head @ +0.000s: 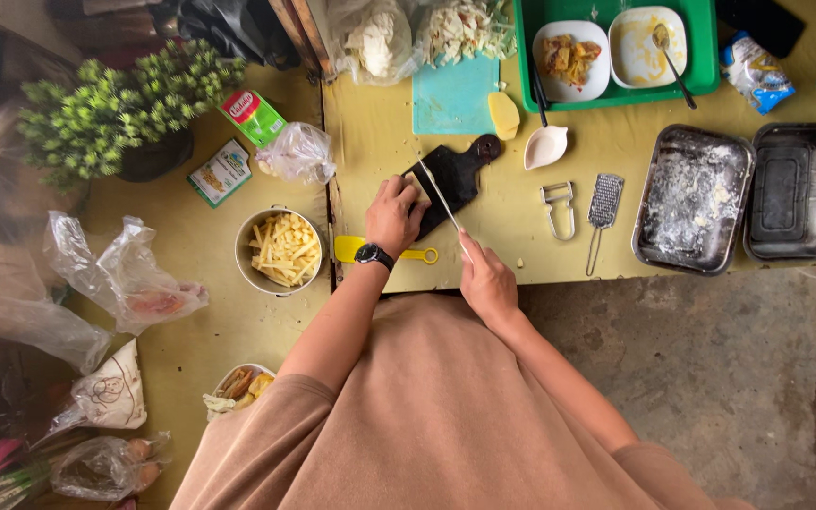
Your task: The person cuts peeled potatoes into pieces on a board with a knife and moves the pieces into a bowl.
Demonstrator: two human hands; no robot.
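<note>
The left hand is pinning a pale potato piece flat on the dark cutting board on the counter while the right hand is gripping the knife by its handle, and that firm, probably slippery piece looks best held with curled fingertips.

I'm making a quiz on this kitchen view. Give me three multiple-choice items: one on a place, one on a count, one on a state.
1. Where is the pot of potato sticks?
A. left of the dark cutting board
B. inside the green tray
C. on the floor

2. How many metal baking trays lie at the right?
A. one
B. two
C. four

3. What does the right hand hold?
A. a peeler
B. nothing
C. a knife

Answers: 1 A, it stands beside the left hand; 2 B, a floured tray and a bare tray; 3 C, blade over the board.
</note>
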